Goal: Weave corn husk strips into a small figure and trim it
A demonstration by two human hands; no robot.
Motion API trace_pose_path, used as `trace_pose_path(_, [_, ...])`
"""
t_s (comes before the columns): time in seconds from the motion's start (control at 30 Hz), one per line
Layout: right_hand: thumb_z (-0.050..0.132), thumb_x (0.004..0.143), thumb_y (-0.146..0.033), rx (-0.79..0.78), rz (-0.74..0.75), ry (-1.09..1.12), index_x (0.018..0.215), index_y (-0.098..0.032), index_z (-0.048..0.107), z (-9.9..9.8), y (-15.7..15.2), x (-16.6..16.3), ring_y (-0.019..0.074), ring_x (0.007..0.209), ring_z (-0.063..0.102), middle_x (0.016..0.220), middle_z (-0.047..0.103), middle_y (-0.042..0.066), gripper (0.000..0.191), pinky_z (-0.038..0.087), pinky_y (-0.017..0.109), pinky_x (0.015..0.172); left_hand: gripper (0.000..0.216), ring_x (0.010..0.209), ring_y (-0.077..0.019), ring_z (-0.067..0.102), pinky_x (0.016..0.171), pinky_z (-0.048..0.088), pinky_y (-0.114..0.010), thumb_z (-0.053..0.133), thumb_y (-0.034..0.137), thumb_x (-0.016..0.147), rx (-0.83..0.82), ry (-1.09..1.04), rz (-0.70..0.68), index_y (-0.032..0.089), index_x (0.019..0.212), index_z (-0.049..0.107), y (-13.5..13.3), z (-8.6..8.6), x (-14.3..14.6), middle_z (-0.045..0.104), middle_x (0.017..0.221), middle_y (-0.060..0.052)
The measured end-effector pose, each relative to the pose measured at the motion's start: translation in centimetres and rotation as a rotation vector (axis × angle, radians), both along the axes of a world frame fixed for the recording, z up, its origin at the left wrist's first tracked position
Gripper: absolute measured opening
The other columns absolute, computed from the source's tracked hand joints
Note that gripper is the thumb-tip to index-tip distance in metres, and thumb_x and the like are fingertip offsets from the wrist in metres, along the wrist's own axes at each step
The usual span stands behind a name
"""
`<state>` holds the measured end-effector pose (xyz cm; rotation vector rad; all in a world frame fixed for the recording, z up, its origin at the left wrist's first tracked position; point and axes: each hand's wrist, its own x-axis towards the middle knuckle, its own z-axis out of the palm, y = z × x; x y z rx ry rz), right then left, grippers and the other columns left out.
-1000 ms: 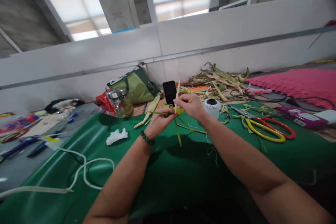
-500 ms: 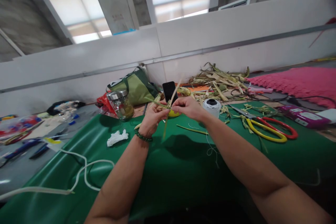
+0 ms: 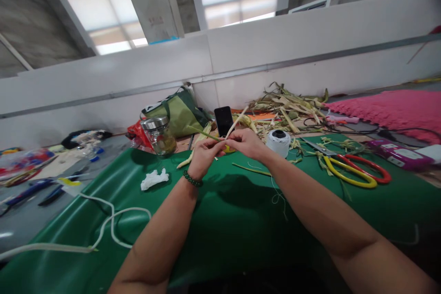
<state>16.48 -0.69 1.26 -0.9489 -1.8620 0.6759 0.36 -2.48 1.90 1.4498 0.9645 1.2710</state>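
Note:
My left hand [image 3: 205, 157] and my right hand [image 3: 245, 141] meet above the green table cover [image 3: 220, 220], both pinched on thin palm leaf strips [image 3: 237, 121]. One pale strip sticks up to the right from my fingers and a green one points left. A green bead bracelet [image 3: 192, 179] sits on my left wrist. A small yellow thing [image 3: 229, 149] lies just behind my hands. Next to my right hand stands a white spool of thread [image 3: 278, 142].
A black phone [image 3: 223, 121] leans behind my hands. A glass jar [image 3: 158, 135] and a green bag [image 3: 179, 112] stand left of it. A heap of dry leaves [image 3: 285, 108] lies at the back right. Yellow and red scissors [image 3: 354, 172], a pink mat [image 3: 389, 110], a crumpled tissue [image 3: 153, 178] and a white cord [image 3: 110, 225] are around.
The strips have been turned: the pale one that stood upright now leans right, and the end that hung below my hands is gone from view. My hands stayed in place.

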Motion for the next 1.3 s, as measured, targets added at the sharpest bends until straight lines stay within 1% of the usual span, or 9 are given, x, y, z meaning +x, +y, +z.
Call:
trace_pose_path(0.07, [0.059,0.075,-0.037,-0.039,0.019,0.038,0.076,-0.010,0.072,-0.1,0.2,-0.1,0.0105,0.054,0.045,0.060,0.059,0.001,0.029,0.035,0.023,0.051,0.020,0.056,-0.0109,0.056,0.054,0.046,-0.023,0.082,0.031,0.060,0.049,0.003,0.004,0.016,0.072,0.076,0.0,-0.1,0.1,0.065,0.063,-0.001])
trace_pose_path(0.17, [0.061,0.073,-0.041,-0.072,0.055,0.093,0.077,-0.011,0.072,0.0,0.2,-0.1,0.0106,0.056,0.047,0.064,0.062,0.002,0.032,0.037,0.024,0.054,0.020,0.049,-0.0086,0.048,0.047,0.039,-0.021,0.079,0.033,0.066,0.063,0.000,-0.043,0.014,0.066,0.073,0.0,-0.1,0.0,0.058,0.056,0.000])
trace_pose_path(0.33, [0.063,0.072,-0.046,-0.071,-0.020,0.094,0.066,-0.012,0.069,0.4,0.0,0.1,0.0095,0.053,0.044,0.056,0.058,0.001,0.035,0.033,0.024,0.050,0.025,0.045,-0.0071,0.041,0.045,0.031,-0.021,0.074,0.034,0.071,0.019,0.001,-0.105,0.013,0.060,0.069,0.2,0.0,-0.3,0.054,0.050,0.000])
trace_pose_path(0.5, [0.067,0.066,-0.040,-0.135,0.100,0.132,0.074,-0.012,0.074,0.5,-0.2,0.1,0.0117,0.061,0.053,0.070,0.068,0.004,0.030,0.040,0.025,0.057,0.029,0.047,-0.0079,0.040,0.047,0.030,-0.021,0.073,0.038,0.070,0.059,0.034,-0.122,0.014,0.057,0.066,0.2,0.1,-0.5,0.049,0.049,0.001])
trace_pose_path(0.83, [0.069,0.065,-0.052,-0.182,0.017,0.077,0.060,-0.012,0.067,0.6,-0.4,0.3,0.0076,0.049,0.039,0.053,0.053,-0.001,0.040,0.028,0.024,0.047,0.034,0.049,-0.0082,0.038,0.047,0.028,-0.022,0.069,0.045,0.072,0.095,0.092,-0.116,0.014,0.060,0.067,0.4,-0.3,-0.5,0.049,0.051,0.001])
trace_pose_path(0.93, [0.066,0.073,-0.047,-0.065,0.001,-0.021,0.057,-0.013,0.065,1.3,-1.0,0.8,0.0079,0.048,0.039,0.051,0.052,-0.001,0.037,0.028,0.024,0.047,0.027,0.048,-0.0080,0.038,0.046,0.027,-0.022,0.074,0.041,0.068,0.128,0.157,-0.038,0.014,0.066,0.071,0.4,-0.3,-0.6,0.053,0.053,0.001])
trace_pose_path(1.1, [0.066,0.080,-0.037,0.276,-0.059,-0.087,0.086,-0.016,0.071,1.3,-1.6,0.8,0.0107,0.058,0.050,0.068,0.063,0.001,0.022,0.035,0.023,0.056,0.023,0.050,-0.0097,0.042,0.050,0.031,-0.023,0.070,0.031,0.070,0.306,0.323,0.009,0.014,0.055,0.067,0.3,-0.4,-0.5,0.052,0.050,0.001])
trace_pose_path(1.17, [0.062,0.084,-0.029,0.390,-0.058,-0.176,0.082,-0.017,0.070,0.9,-1.7,0.5,0.0121,0.065,0.053,0.074,0.064,0.003,0.015,0.037,0.024,0.060,0.021,0.054,-0.0111,0.046,0.054,0.034,-0.024,0.068,0.026,0.070,0.384,0.370,0.032,0.014,0.054,0.066,0.1,-0.6,-0.1,0.055,0.053,0.000])
trace_pose_path(1.3, [0.055,0.087,-0.019,0.540,-0.072,-0.244,0.074,-0.016,0.063,0.5,-2.0,-0.2,0.0128,0.067,0.053,0.073,0.060,0.003,0.016,0.037,0.024,0.063,0.018,0.054,-0.0117,0.046,0.055,0.034,-0.024,0.064,0.020,0.070,0.453,0.429,0.066,0.015,0.052,0.063,-0.4,-1.1,0.8,0.055,0.052,0.001])
